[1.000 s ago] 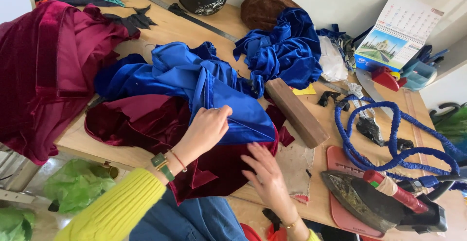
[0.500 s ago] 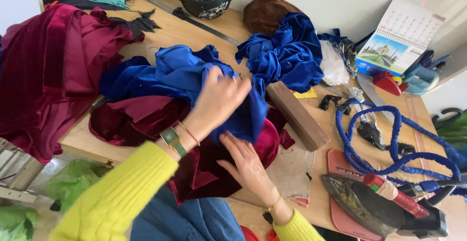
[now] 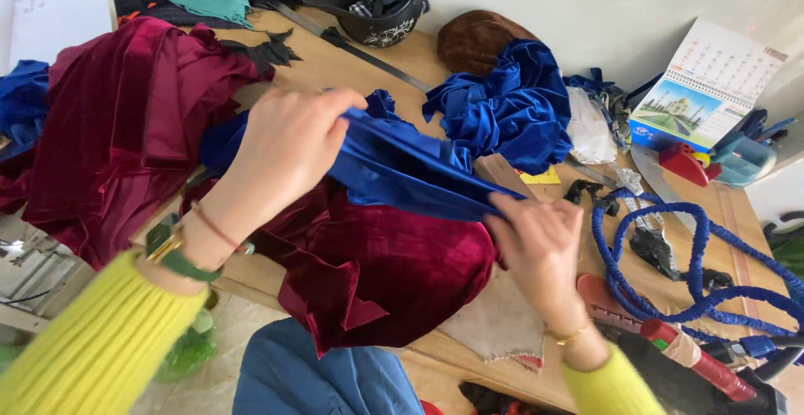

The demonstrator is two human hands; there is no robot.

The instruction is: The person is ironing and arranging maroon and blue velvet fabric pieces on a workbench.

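Hands hold one piece of blue velvet cloth stretched between them above the counter. The left hand, at about nine o'clock of the piece, is closed with its fingers pinching the upper edge; the right hand, at about four o'clock, has its fingertips nipped shut on the lower corner. The cloth hangs taut from one grip to the other, raised clear of the dark red velvet lying beneath it.

As a judgement, the work looks to be in its middle: the piece is lifted and pulled straight, but it is not yet laid flat or folded, and the iron at five o'clock lies untouched on the counter.

By count: two separate heaps of blue velvet show besides the held piece, one bundle at one o'clock and a scrap at the far nine o'clock edge. Two masses of dark red velvet lie here, the one under the hands and a larger pile at ten o'clock. One blue braided cord, one helmet, one desk calendar and one brown hat complete it.
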